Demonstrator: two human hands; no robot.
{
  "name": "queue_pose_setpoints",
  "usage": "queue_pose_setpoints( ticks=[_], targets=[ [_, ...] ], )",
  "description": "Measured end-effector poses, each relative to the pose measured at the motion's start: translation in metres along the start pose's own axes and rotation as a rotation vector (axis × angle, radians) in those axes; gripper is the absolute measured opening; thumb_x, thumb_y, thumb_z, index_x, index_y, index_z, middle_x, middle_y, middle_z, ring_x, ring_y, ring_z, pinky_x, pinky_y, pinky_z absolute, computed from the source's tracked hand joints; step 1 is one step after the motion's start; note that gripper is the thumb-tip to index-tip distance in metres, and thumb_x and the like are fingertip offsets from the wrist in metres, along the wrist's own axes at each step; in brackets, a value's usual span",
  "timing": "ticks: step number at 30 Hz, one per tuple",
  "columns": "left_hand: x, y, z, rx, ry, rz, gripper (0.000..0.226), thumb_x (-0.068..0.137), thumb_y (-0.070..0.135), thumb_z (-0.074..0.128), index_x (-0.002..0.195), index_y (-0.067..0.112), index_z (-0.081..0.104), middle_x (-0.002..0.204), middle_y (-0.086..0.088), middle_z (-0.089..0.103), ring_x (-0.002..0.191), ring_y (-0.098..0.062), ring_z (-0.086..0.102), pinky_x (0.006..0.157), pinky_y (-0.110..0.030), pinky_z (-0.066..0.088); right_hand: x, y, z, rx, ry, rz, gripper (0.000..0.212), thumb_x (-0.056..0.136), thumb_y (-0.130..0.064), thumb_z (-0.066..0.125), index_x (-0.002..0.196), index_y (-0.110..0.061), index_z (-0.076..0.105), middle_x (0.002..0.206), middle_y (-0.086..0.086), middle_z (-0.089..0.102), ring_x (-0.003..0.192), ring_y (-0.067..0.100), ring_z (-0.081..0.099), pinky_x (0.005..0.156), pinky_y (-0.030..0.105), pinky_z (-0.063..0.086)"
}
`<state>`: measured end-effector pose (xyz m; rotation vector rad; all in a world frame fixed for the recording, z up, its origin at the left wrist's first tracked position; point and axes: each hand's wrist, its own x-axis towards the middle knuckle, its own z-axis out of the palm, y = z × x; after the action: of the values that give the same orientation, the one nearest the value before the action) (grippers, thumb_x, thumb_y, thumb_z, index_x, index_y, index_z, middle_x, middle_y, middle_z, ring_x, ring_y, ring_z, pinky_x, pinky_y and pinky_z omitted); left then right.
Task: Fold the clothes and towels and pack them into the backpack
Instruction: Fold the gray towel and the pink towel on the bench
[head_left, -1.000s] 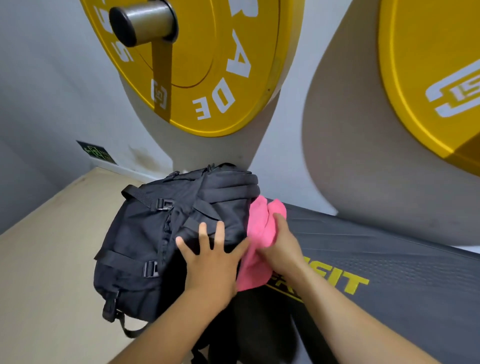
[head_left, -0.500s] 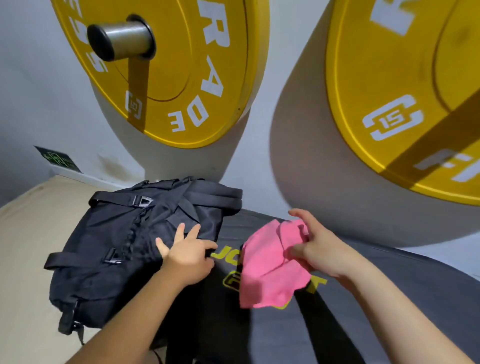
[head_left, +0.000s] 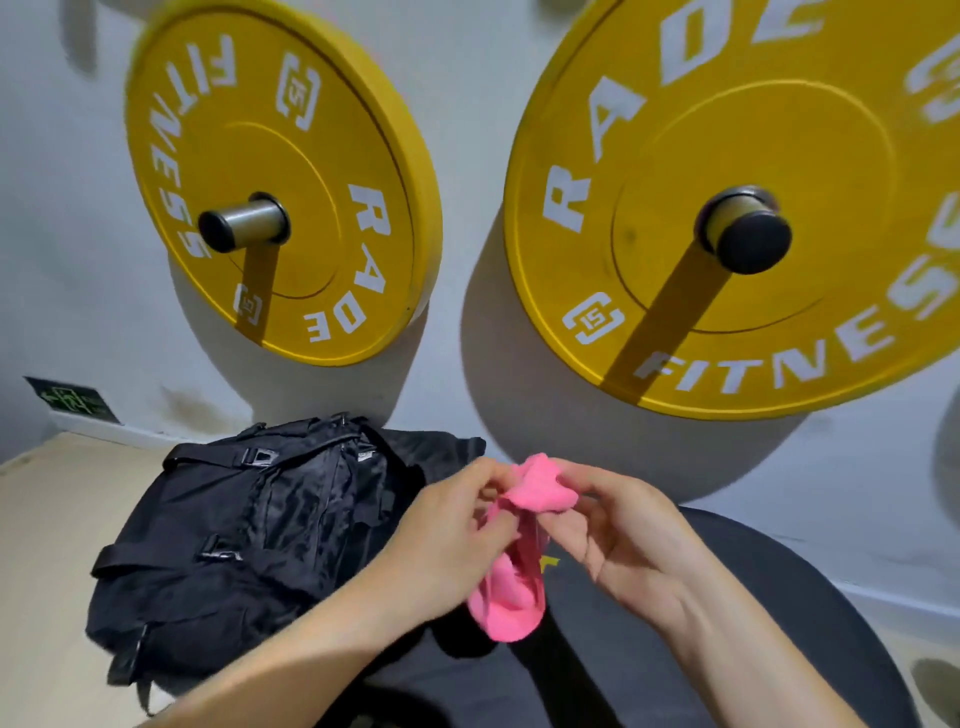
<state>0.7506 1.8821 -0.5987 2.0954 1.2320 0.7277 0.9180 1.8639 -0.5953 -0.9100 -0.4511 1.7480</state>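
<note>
A small pink towel (head_left: 519, 582) hangs bunched between my two hands, above the dark bench pad. My left hand (head_left: 447, 540) pinches its upper left edge. My right hand (head_left: 618, 530) pinches its top right corner, which sticks up between the fingers. The black backpack (head_left: 244, 535) lies on its side to the left of my hands, straps and buckles facing up, partly on the pad's left end. Neither hand touches it.
Two yellow weight plates (head_left: 280, 182) (head_left: 737, 208) hang on steel pegs on the white wall just behind. The black bench pad (head_left: 779, 623) runs to the right. A tan floor (head_left: 47, 545) spreads at left, with a green exit sign (head_left: 70, 400) low on the wall.
My left hand has left the backpack and joined the right on the pink towel, which is lifted and bunched up. The view has tilted up toward the plates.
</note>
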Motion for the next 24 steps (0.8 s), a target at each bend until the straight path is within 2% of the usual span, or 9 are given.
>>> queue_pose_setpoints(
  ticks=[2, 5, 8, 11, 13, 16, 19, 22, 24],
  targets=[
    [-0.004, 0.014, -0.008, -0.254, 0.063, -0.086, 0.023, 0.093, 0.005, 0.053, 0.097, 0.020, 0.071, 0.090, 0.005, 0.074, 0.085, -0.004, 0.068, 0.079, -0.020, 0.050, -0.025, -0.006, -0.004, -0.163, -0.006, 0.004, 0.026, 0.094, -0.021, 0.053, 0.108, -0.002, 0.065, 0.101, 0.013, 0.072, 0.082, 0.024, 0.073, 0.056, 0.026, 0.056],
    [-0.011, 0.045, -0.026, -0.575, 0.121, -0.160, 0.024, 0.097, 0.005, 0.046, 0.095, -0.002, 0.069, 0.094, -0.019, 0.072, 0.085, -0.025, 0.066, 0.079, -0.034, 0.051, -0.065, -0.017, -0.016, -0.573, 0.026, -0.079, 0.031, 0.091, -0.042, 0.056, 0.091, -0.013, 0.068, 0.083, -0.001, 0.072, 0.082, 0.019, 0.071, 0.052, 0.020, 0.040],
    [-0.021, 0.087, -0.034, -0.547, 0.104, -0.191, 0.028, 0.094, 0.023, 0.054, 0.083, -0.001, 0.063, 0.076, -0.016, 0.059, 0.070, -0.020, 0.053, 0.062, -0.027, 0.042, -0.101, -0.027, -0.028, -1.110, 0.061, -0.311, 0.040, 0.077, -0.060, 0.066, 0.093, -0.023, 0.068, 0.072, -0.010, 0.059, 0.067, 0.003, 0.054, 0.055, 0.012, 0.035],
    [-0.032, 0.135, -0.027, -0.388, 0.000, -0.167, 0.027, 0.091, 0.030, 0.054, 0.074, 0.009, 0.056, 0.068, -0.011, 0.047, 0.062, -0.017, 0.043, 0.059, -0.030, 0.032, -0.127, -0.032, -0.031, -1.042, -0.021, -0.447, 0.070, 0.063, -0.071, 0.071, 0.122, -0.038, 0.057, 0.098, -0.009, 0.066, 0.084, 0.001, 0.061, 0.071, 0.019, 0.048],
    [-0.039, 0.158, -0.017, -0.349, -0.077, -0.133, 0.033, 0.090, 0.031, 0.056, 0.072, 0.005, 0.061, 0.066, -0.010, 0.053, 0.060, -0.017, 0.048, 0.059, -0.031, 0.036, -0.144, -0.031, -0.021, -0.890, -0.194, -0.477, 0.054, 0.078, -0.045, 0.075, 0.127, -0.038, 0.054, 0.112, -0.006, 0.068, 0.098, 0.007, 0.065, 0.076, 0.029, 0.053],
    [-0.052, 0.180, -0.010, -0.345, -0.106, -0.101, 0.050, 0.082, 0.038, 0.059, 0.085, -0.011, 0.061, 0.076, -0.021, 0.063, 0.067, -0.021, 0.055, 0.063, -0.035, 0.041, -0.167, -0.031, -0.011, -0.900, -0.150, -0.662, 0.049, 0.076, -0.011, 0.067, 0.119, -0.032, 0.059, 0.105, -0.004, 0.071, 0.097, 0.015, 0.068, 0.081, 0.038, 0.056],
    [-0.066, 0.190, -0.015, -0.363, -0.057, -0.064, 0.033, 0.090, 0.030, 0.058, 0.074, 0.002, 0.064, 0.068, -0.012, 0.059, 0.062, -0.017, 0.050, 0.058, -0.028, 0.038, -0.191, -0.041, -0.017, -1.117, 0.020, -0.762, 0.044, 0.063, -0.011, 0.054, 0.102, -0.028, 0.064, 0.083, -0.009, 0.070, 0.074, 0.009, 0.065, 0.065, 0.030, 0.052],
    [-0.079, 0.190, -0.023, -0.409, -0.041, -0.047, 0.034, 0.094, 0.023, 0.055, 0.061, 0.014, 0.059, 0.055, 0.002, 0.054, 0.048, -0.009, 0.046, 0.045, -0.017, 0.034, -0.216, -0.055, -0.030, -1.408, 0.222, -0.789, 0.021, 0.071, -0.003, 0.053, 0.079, -0.020, 0.063, 0.061, -0.007, 0.059, 0.054, 0.004, 0.055, 0.058, 0.030, 0.046],
    [-0.087, 0.185, -0.028, -0.498, -0.079, -0.026, 0.031, 0.096, 0.018, 0.053, 0.068, 0.010, 0.065, 0.059, 0.002, 0.063, 0.050, -0.007, 0.054, 0.045, -0.014, 0.041, -0.233, -0.065, -0.040, -1.523, 0.280, -0.697, 0.016, 0.076, 0.001, 0.049, 0.070, -0.009, 0.060, 0.051, -0.005, 0.050, 0.046, 0.007, 0.047, 0.049, 0.028, 0.040]
  ],
)
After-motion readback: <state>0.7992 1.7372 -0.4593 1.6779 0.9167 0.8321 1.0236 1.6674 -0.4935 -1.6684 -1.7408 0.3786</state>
